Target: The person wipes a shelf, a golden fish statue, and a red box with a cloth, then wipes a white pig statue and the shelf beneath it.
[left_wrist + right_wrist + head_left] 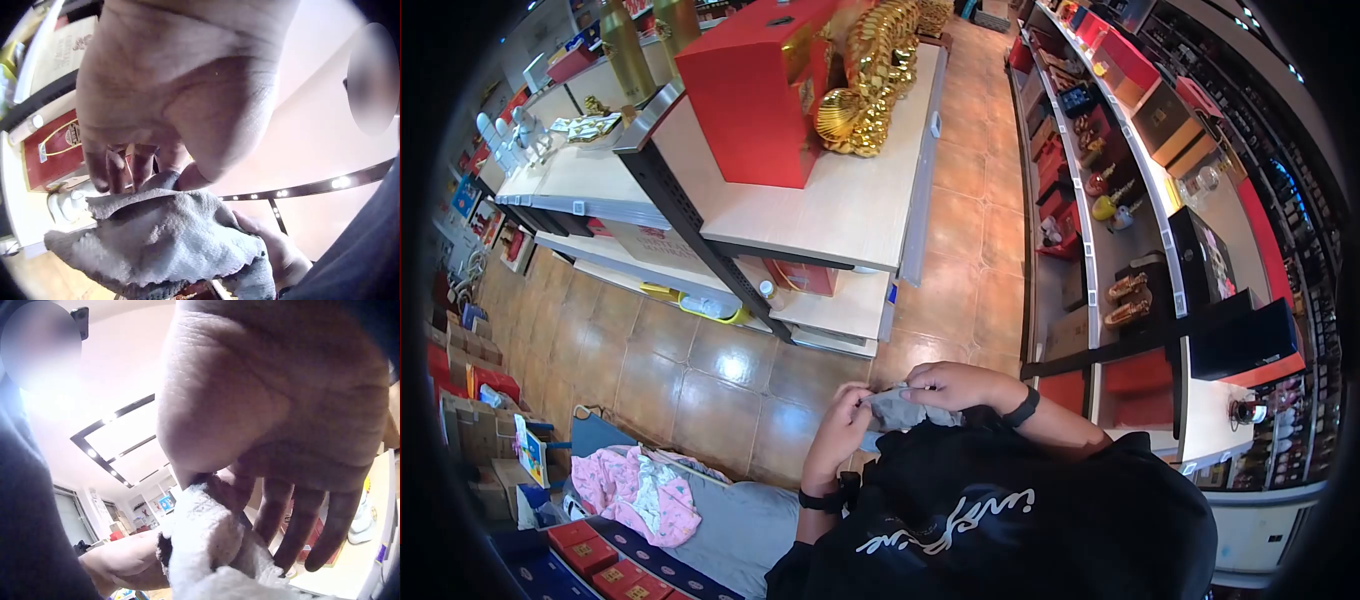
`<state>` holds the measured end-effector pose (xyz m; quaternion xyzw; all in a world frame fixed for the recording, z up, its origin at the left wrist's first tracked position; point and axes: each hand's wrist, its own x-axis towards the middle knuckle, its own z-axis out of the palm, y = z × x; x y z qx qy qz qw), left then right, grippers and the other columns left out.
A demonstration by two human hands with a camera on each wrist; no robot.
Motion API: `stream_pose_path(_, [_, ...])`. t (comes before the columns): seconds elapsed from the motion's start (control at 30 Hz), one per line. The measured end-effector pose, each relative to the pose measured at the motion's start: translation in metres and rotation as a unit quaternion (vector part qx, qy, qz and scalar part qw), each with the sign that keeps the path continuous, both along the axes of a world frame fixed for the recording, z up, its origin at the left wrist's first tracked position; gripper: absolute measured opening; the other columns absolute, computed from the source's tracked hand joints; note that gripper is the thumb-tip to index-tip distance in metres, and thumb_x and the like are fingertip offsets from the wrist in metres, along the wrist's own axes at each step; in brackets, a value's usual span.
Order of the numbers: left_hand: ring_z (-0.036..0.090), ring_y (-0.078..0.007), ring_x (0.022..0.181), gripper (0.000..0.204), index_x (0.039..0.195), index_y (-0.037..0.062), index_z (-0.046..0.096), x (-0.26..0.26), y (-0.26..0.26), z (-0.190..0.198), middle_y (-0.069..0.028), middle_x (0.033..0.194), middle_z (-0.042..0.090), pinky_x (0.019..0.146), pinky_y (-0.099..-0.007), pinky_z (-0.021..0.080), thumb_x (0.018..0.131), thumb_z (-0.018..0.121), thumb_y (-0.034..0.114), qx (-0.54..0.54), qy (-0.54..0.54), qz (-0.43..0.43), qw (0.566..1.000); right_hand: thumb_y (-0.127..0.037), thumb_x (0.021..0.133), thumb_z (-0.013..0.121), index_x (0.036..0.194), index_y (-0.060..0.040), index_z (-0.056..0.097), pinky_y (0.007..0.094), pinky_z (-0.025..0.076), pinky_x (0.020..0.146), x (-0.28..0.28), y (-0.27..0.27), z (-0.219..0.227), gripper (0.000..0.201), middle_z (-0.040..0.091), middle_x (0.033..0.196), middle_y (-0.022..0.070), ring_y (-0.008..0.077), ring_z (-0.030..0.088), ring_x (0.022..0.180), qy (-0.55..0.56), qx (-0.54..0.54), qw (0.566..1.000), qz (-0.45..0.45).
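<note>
A grey cloth (912,408), crumpled and towel-like, is stretched between both hands in front of the black shirt. My left hand (838,432) pinches one edge between thumb and fingers, as the left wrist view shows, and the cloth (169,240) hangs in folds beneath it. On the other side my right hand (968,386) grips the cloth between thumb and index finger. In the right wrist view the other fingers (304,519) extend beside the bunched cloth (203,540).
Ahead stands a display shelf (820,225) with a red box (745,110) and a golden ornament (865,90). Shelves of boxes and bottles (1105,210) line the right. At lower left, pink patterned fabric (635,490) lies on a grey surface (745,525), near red boxes (585,550).
</note>
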<state>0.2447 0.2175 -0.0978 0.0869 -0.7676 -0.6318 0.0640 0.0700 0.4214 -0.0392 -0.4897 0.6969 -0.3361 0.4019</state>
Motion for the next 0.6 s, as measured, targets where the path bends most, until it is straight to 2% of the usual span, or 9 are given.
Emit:
stream_pose_path(0.1, [0.063, -0.0182, 0.094, 0.015, 0.107, -0.0033, 0.064, -0.005, 0.000, 0.009, -0.0112, 0.109, 0.063, 0.080, -0.0301, 0.051, 0.103, 0.057, 0.009, -0.016, 0.043, 0.010, 0.999, -0.036, 0.110, 0.055, 0.101, 0.0019, 0.068, 0.0386, 0.052, 0.088, -0.005, 0.002, -0.004, 0.041, 0.066, 0.100, 0.0181, 0.0322, 0.065, 0.093, 0.010, -0.003, 1.000, -0.028])
stream_pose_path(0.17, [0.061, -0.0160, 0.088, 0.015, 0.107, -0.0024, 0.064, -0.002, -0.002, 0.019, -0.0081, 0.099, 0.064, 0.078, -0.0296, 0.050, 0.105, 0.056, 0.010, 0.024, -0.043, 0.023, 0.999, -0.038, 0.110, 0.053, 0.101, 0.0019, 0.069, 0.0399, 0.052, 0.088, -0.007, 0.000, -0.007, 0.044, 0.065, 0.099, 0.0190, 0.0338, 0.065, 0.095, 0.020, -0.019, 0.998, -0.048])
stream_pose_path(0.2, [0.060, -0.0150, 0.085, 0.015, 0.108, -0.0020, 0.064, -0.002, -0.002, 0.022, -0.0065, 0.093, 0.064, 0.077, -0.0294, 0.050, 0.105, 0.056, 0.011, 0.043, -0.086, 0.030, 0.995, -0.037, 0.110, 0.053, 0.101, 0.0019, 0.069, 0.0408, 0.052, 0.089, -0.006, -0.001, -0.011, 0.043, 0.065, 0.101, 0.0192, 0.0348, 0.065, 0.097, 0.039, -0.078, 0.993, -0.074])
stream_pose_path(0.3, [0.056, -0.0115, 0.079, 0.017, 0.109, 0.0000, 0.063, -0.007, -0.003, 0.023, -0.0018, 0.084, 0.063, 0.073, -0.0289, 0.048, 0.107, 0.058, 0.016, 0.056, -0.111, 0.043, 0.991, -0.039, 0.110, 0.053, 0.102, 0.0016, 0.069, 0.0404, 0.052, 0.090, -0.012, -0.006, -0.020, 0.044, 0.066, 0.102, 0.0184, 0.0354, 0.066, 0.098, 0.117, -0.150, 0.977, -0.096])
stream_pose_path(0.4, [0.054, -0.0098, 0.079, 0.020, 0.110, 0.0014, 0.062, -0.019, 0.008, 0.041, -0.0013, 0.086, 0.062, 0.071, -0.0281, 0.047, 0.106, 0.063, 0.021, 0.112, -0.185, 0.065, 0.974, -0.042, 0.109, 0.053, 0.102, -0.0008, 0.069, 0.0428, 0.053, 0.086, -0.034, -0.006, -0.012, 0.045, 0.068, 0.097, 0.0182, 0.0384, 0.067, 0.090, 0.048, -0.073, 0.993, -0.077])
stream_pose_path(0.5, [0.054, -0.0079, 0.078, 0.023, 0.109, 0.0028, 0.062, -0.042, 0.026, 0.044, -0.0012, 0.085, 0.062, 0.069, -0.0269, 0.046, 0.104, 0.068, 0.024, 0.044, -0.116, 0.044, 0.991, -0.048, 0.106, 0.057, 0.101, -0.0044, 0.069, 0.0463, 0.055, 0.080, -0.058, 0.001, -0.011, 0.046, 0.069, 0.088, 0.0200, 0.0414, 0.068, 0.082, 0.000, 0.007, 0.999, -0.050])
stream_pose_path(0.53, [0.057, -0.0067, 0.081, 0.024, 0.109, 0.0031, 0.061, -0.049, 0.028, 0.047, -0.0025, 0.086, 0.064, 0.070, -0.0260, 0.047, 0.100, 0.073, 0.022, 0.049, -0.143, 0.048, 0.987, -0.049, 0.104, 0.058, 0.103, -0.0052, 0.068, 0.0471, 0.055, 0.078, -0.065, 0.006, -0.008, 0.045, 0.069, 0.087, 0.0211, 0.0418, 0.068, 0.081, -0.010, -0.002, 0.999, -0.036])
stream_pose_path(0.6, [0.059, -0.0058, 0.083, 0.022, 0.109, 0.0033, 0.062, -0.067, 0.035, 0.066, -0.0032, 0.089, 0.066, 0.071, -0.0248, 0.048, 0.100, 0.074, 0.020, 0.046, -0.231, 0.082, 0.968, -0.052, 0.102, 0.061, 0.106, -0.0069, 0.066, 0.0488, 0.055, 0.074, -0.081, 0.016, -0.003, 0.045, 0.069, 0.084, 0.0234, 0.0425, 0.069, 0.080, -0.029, -0.018, 0.999, -0.005])
